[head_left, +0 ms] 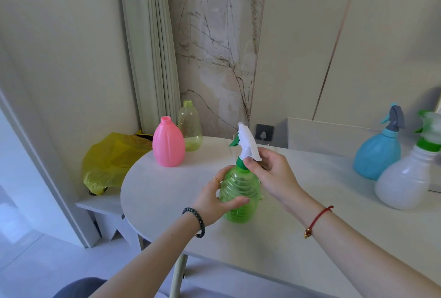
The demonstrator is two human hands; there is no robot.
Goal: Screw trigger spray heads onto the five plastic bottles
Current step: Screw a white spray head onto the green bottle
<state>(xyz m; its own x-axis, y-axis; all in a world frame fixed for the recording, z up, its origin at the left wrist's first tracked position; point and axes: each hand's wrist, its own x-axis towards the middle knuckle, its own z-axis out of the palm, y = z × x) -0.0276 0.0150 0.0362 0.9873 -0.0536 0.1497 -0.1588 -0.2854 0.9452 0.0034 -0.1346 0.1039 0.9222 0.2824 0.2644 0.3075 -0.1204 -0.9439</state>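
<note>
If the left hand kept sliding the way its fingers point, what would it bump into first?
Nothing new, probably: the left hand is already wrapped around the green bottle, so its fingers are pressed against that bottle first.

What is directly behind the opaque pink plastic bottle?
Behind the pink plastic bottle stands a clear yellow-green plastic bottle, headless with an open neck. Its lower left side is hidden by the pink one; whether they touch cannot be told.

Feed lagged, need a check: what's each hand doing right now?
Left hand: closed around the green bottle.
Right hand: fingers pinching the white spray head at the bottle's neck.
</note>
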